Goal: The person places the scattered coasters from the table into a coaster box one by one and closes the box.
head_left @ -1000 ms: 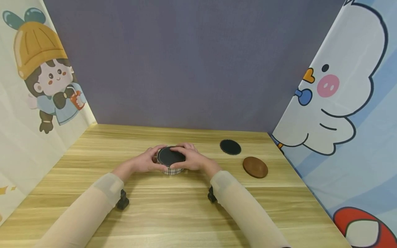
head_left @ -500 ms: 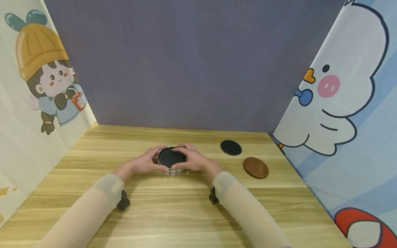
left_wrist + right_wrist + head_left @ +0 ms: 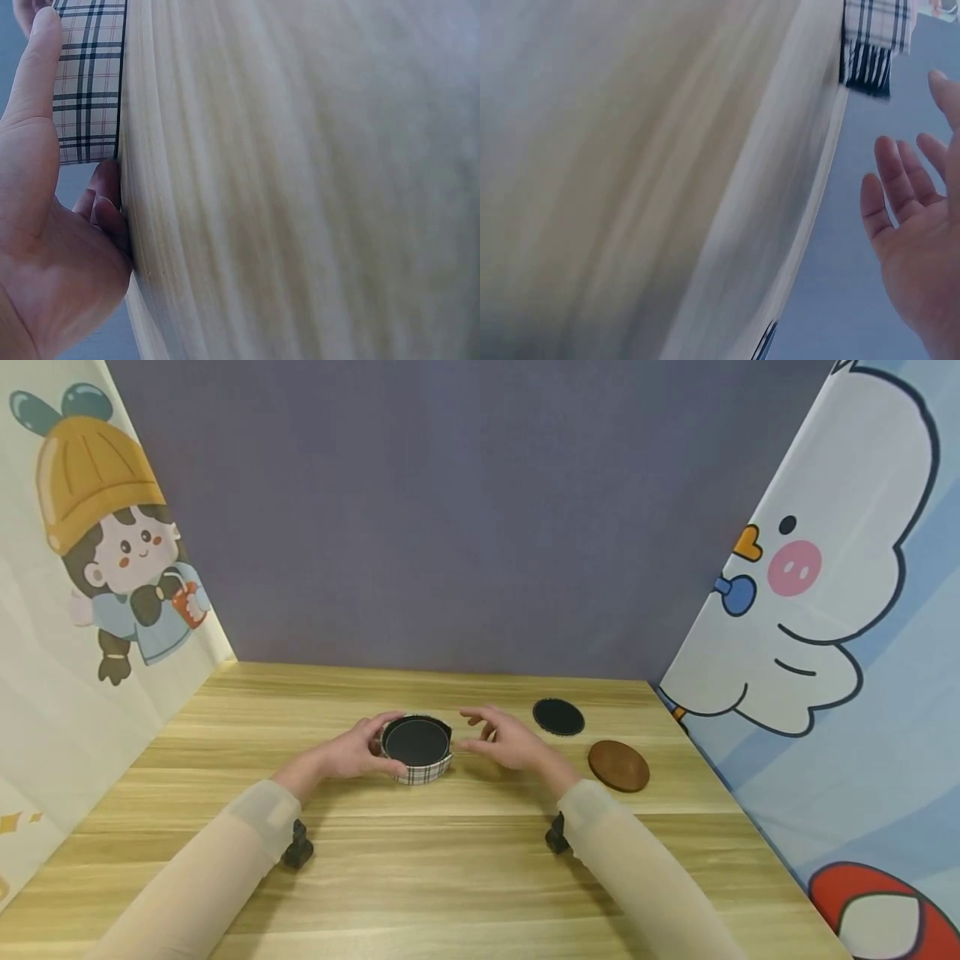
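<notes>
Fingers (image 3: 381, 721) grip one plaid holder (image 3: 424, 772), two discs (image 3: 558, 717) (image 3: 618, 766) lying apart.

Round plaid holder (image 3: 429, 773), upright on tabletop (image 3: 420, 877); inside, seemingly black disc (image 3: 416, 742).

A pale, wood-grained desk (image 3: 420, 877) fills the lower part of the head view, its streaks running from side to side. Behind its far edge rises a plain grey-purple backdrop (image 3: 465, 510). Along the left side is a cream panel (image 3: 37, 735) printed with a cartoon figure (image 3: 127, 552) in a yellow hat and blue clothes. Along the right, a light-blue panel (image 3: 892, 777) carries a large white cartoon character (image 3: 832, 468) and, lower down, a red-and-white shape (image 3: 870, 877), partly cut off. The light is soft.
</notes>
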{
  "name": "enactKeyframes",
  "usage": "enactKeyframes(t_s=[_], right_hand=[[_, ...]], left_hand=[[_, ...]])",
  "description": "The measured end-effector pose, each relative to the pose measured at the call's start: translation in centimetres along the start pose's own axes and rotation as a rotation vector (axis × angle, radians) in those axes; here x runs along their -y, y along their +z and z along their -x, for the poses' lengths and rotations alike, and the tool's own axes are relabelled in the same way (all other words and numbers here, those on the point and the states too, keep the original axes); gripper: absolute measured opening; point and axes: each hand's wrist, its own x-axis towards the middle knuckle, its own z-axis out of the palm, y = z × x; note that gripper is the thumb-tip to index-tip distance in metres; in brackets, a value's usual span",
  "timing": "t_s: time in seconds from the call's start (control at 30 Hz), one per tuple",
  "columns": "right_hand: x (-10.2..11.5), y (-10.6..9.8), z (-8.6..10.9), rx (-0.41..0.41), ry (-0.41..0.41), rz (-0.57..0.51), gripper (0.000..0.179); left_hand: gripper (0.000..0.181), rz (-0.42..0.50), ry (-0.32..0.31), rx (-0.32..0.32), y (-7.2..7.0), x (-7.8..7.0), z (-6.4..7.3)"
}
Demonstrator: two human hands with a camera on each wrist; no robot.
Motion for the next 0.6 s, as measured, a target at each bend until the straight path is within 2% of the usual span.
enactKeyframes(t_s=[0.17, 0.6], right_hand=[[-1.5, -1.2, 1.4, 0.011, 0.038, 0.003, 0.067], [-5.8, -4.9, 4.9, -0.039, 0.194, 0.025, 0.064]], left_hand=[[0.113, -0.009, 0.009, 0.006, 0.0, 0.1, 0.1], [0.112, 0.0, 0.008, 0.014, 0.0, 0.0, 0.1]])
